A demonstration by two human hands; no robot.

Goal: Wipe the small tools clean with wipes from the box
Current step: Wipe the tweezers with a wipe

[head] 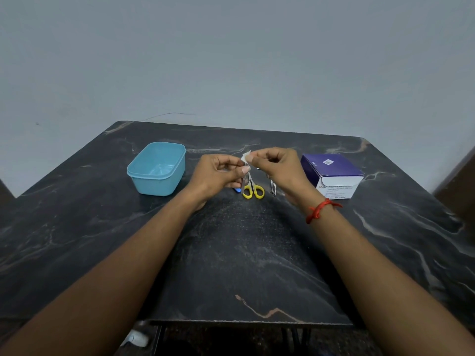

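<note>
Both hands are raised over the middle of the dark marble table (244, 253). My left hand (217, 173) and my right hand (280, 168) each pinch one edge of a small white wipe packet (246, 158) held between them. Below the hands lie small scissors with yellow handles (253, 190), a blue item (237, 190) half hidden under my left hand, and a slim metal tool (273, 188) partly behind my right wrist. The purple-and-white wipe box (332, 173) stands to the right.
An open light-blue plastic tub (156, 172) sits on the left of the table. A grey wall rises behind the far edge. A red thread bracelet circles my right wrist (321, 210).
</note>
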